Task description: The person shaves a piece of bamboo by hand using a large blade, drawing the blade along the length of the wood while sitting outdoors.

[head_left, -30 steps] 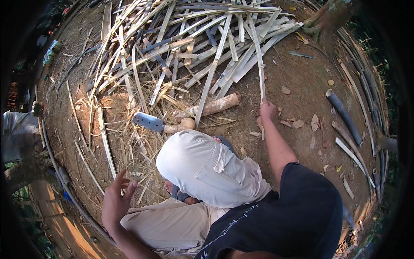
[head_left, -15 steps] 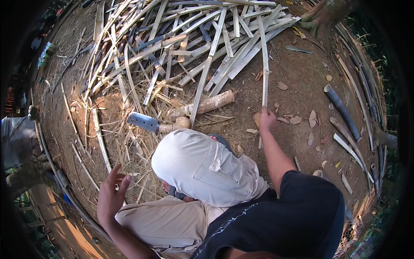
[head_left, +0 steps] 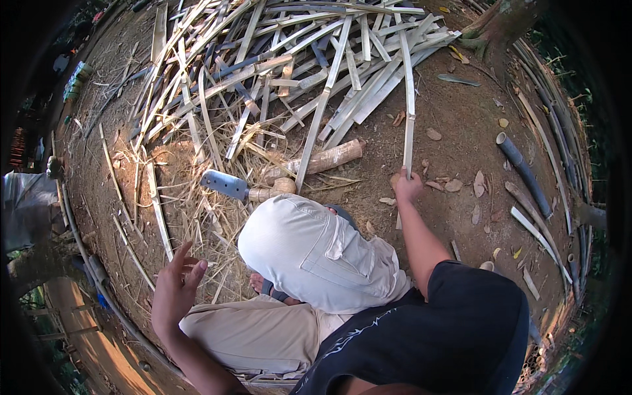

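My right hand (head_left: 407, 185) is closed round the near end of a long pale split bamboo strip (head_left: 409, 125), out to the right of my knee. The strip's far end reaches onto a heap of split bamboo strips (head_left: 263, 62). Raised beside my left thigh, my left hand (head_left: 176, 286) holds nothing, its thumb and fingers apart. In front of my knee lies a cleaver (head_left: 225, 184) with a holed grey blade and a thick wooden handle. A short bamboo log (head_left: 322, 160) rests just beyond it, and another strip (head_left: 313, 138) leans across the log.
Straw-like shavings (head_left: 204, 217) cover the ground left of the cleaver. A dark bamboo tube (head_left: 523, 172), dry leaves (head_left: 478, 184) and long poles (head_left: 559, 131) lie to the right. A tree trunk (head_left: 494, 26) stands at the far right.
The whole view has shifted slightly. The strip has come a little nearer with my right hand still gripping it. My left hand has lifted slightly and remains empty.
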{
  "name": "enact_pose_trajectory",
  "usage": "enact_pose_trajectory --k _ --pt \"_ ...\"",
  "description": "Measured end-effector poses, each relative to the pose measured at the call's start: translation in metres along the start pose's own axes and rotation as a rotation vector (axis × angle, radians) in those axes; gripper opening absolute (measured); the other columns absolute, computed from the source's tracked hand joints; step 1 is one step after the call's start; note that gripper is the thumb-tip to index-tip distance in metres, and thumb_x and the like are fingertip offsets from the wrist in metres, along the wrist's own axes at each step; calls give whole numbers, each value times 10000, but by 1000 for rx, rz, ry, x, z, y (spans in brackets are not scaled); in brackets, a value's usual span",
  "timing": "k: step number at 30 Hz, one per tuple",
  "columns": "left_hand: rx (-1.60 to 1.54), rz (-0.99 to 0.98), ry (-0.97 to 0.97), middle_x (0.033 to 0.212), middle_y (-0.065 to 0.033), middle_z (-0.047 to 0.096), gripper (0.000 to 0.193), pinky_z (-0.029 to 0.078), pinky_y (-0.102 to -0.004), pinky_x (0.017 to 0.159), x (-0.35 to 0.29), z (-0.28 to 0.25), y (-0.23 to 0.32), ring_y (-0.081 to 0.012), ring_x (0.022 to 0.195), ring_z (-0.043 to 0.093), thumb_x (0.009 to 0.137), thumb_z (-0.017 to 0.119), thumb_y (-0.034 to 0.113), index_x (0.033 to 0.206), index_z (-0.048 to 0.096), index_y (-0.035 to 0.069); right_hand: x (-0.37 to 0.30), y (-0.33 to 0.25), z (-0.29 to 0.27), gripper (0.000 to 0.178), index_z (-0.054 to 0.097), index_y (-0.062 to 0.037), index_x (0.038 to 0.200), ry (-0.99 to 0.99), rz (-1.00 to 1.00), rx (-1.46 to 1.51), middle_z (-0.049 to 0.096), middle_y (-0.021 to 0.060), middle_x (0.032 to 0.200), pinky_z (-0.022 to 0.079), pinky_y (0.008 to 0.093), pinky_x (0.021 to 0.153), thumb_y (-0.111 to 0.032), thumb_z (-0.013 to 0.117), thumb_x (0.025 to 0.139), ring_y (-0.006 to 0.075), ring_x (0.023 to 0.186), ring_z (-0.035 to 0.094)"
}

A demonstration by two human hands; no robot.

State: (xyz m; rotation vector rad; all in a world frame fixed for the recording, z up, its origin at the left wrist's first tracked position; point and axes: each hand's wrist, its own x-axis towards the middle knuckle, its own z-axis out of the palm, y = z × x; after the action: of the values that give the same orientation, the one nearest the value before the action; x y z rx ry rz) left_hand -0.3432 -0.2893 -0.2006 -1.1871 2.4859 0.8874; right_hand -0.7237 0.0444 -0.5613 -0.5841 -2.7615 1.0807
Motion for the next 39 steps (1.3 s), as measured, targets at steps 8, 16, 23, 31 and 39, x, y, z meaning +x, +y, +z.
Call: enact_pose_trajectory --k 8,16,23,31,39 --pt "27 -22 -15 997 -171 707 523 532 -374 791 -4 4 -17 -265 884 696 949 632 275 1383 494 20 42 -115 71 474 650 -67 1168 -649 -364 -125 637 174 1222 504 449 897 -339 737 789 328 1094 628" --pt "19 -27 -28 1040 -219 692 568 528 -415 823 1 0 -5 -340 949 691 927 658 327 1352 495 -14 -28 -185 151 667 590 -106 1311 -745 -133 -686 475 135 1461 304 516 1126 -486 745 785 320 1372 420" --pt "51 4 -52 1013 -166 688 547 511 -388 840 -5 0 -10 -275 924 682 927 661 272 1381 489 20 3 -164 187 678 613 -37 1281 -846 -9 -424 556 174 1376 395 365 1087 -352 776 703 296 1281 526" --pt "93 2 -11 989 -173 685 552 511 -387 834 -21 1 -24 -284 899 680 922 664 264 1375 486 5 -6 -209 140 84 588 -41 748 -1059 345 432 589 53 717 472 310 602 -116 585 785 171 696 603" --pt "62 73 23 977 -198 693 566 519 -411 800 -29 -1 -13 -326 899 680 916 671 297 1362 494 -4 -18 -173 27 257 404 -121 699 -1261 590 1411 319 -42 562 259 231 372 -207 542 897 73 404 280"
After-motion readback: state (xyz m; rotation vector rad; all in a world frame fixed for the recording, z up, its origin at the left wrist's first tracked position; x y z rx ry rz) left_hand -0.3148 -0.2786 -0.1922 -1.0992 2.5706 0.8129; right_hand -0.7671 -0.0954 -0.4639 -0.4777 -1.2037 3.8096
